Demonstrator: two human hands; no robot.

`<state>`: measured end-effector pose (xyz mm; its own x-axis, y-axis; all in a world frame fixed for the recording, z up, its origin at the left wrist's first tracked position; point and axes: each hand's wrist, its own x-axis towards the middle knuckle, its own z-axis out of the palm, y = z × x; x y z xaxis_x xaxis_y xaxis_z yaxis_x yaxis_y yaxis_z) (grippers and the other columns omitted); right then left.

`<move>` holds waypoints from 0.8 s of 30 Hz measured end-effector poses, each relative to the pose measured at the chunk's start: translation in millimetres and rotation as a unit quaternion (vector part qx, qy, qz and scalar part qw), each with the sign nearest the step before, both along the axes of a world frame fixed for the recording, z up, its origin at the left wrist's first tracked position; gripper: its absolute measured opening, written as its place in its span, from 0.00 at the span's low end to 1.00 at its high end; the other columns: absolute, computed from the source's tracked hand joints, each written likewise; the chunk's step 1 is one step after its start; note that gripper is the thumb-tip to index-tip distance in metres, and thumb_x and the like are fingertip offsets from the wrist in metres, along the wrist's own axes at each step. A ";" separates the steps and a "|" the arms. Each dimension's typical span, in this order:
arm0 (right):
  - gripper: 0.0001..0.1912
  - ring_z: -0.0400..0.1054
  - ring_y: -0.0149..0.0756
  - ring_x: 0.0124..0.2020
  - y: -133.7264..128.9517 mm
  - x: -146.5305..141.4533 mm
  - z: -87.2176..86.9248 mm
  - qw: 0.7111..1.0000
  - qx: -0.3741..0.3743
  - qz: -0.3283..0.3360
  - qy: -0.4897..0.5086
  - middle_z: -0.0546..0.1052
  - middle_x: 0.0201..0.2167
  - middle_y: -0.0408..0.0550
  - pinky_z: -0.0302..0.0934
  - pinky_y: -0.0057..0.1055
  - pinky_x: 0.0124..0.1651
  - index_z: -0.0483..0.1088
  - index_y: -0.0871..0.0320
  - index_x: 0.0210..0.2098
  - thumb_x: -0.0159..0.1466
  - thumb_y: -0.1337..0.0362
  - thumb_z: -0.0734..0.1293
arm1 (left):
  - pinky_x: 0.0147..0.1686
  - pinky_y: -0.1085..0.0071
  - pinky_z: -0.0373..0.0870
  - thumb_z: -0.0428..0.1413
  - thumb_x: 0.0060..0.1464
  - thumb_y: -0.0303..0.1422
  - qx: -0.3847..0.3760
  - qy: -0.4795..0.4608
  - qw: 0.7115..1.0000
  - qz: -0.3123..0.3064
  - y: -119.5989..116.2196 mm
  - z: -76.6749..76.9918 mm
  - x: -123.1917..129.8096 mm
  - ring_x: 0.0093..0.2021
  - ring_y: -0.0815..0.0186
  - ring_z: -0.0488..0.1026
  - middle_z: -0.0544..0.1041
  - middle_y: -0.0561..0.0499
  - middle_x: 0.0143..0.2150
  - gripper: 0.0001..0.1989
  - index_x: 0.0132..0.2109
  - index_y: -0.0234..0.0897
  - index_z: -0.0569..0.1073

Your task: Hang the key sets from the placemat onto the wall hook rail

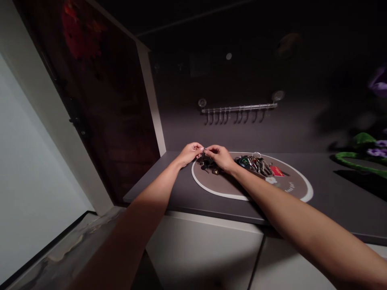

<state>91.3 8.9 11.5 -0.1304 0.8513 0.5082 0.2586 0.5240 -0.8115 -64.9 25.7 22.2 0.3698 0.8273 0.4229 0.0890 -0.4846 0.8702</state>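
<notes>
My left hand and my right hand meet above the left part of an oval brown mat with a white border. Fingertips of both pinch a small metal piece, and a bunch of keys shows dark just beneath them. Its exact join to the pinched piece is too small to make out. To the right of my right hand lies a pile of keys and key rings. A round dark fob with a green mark sits in that pile, and a red card lies beside it.
A clear rail with several hooks is fixed to the wall behind the grey counter. At the right stands a purple and green plant. A dark door is on the left, with white cabinet fronts below.
</notes>
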 end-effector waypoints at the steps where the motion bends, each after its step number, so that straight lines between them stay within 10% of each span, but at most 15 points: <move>1: 0.12 0.64 0.27 0.27 -0.6 0.5 0.5 1.000 -0.003 0.002 0.009 0.74 0.26 0.45 0.58 0.25 0.33 0.70 0.62 0.29 0.52 0.59 0.66 | 0.25 0.77 0.59 0.55 0.47 0.37 -0.001 -0.006 1.000 -0.002 0.3 -0.7 1.2 0.22 0.77 0.62 0.65 0.56 0.23 0.12 0.32 0.31 0.65; 14: 0.16 0.62 0.26 0.25 -2.0 4.3 15.6 0.987 -0.050 -0.005 0.151 0.70 0.23 0.42 0.59 0.25 0.31 0.68 0.62 0.26 0.44 0.55 0.70 | 0.29 0.75 0.59 0.42 0.56 0.37 0.168 0.118 0.966 0.159 -5.7 -9.7 17.8 0.26 0.72 0.63 0.67 0.55 0.24 0.13 0.32 0.35 0.65; 24: 0.10 0.65 0.25 0.21 23.2 -3.5 68.9 0.950 -0.083 0.008 0.300 0.69 0.19 0.41 0.63 0.23 0.26 0.64 0.61 0.25 0.49 0.64 0.70 | 0.36 0.71 0.60 0.39 0.57 0.34 0.229 0.207 0.924 0.225 5.1 -15.6 14.8 0.34 0.66 0.67 0.72 0.50 0.30 0.14 0.32 0.37 0.68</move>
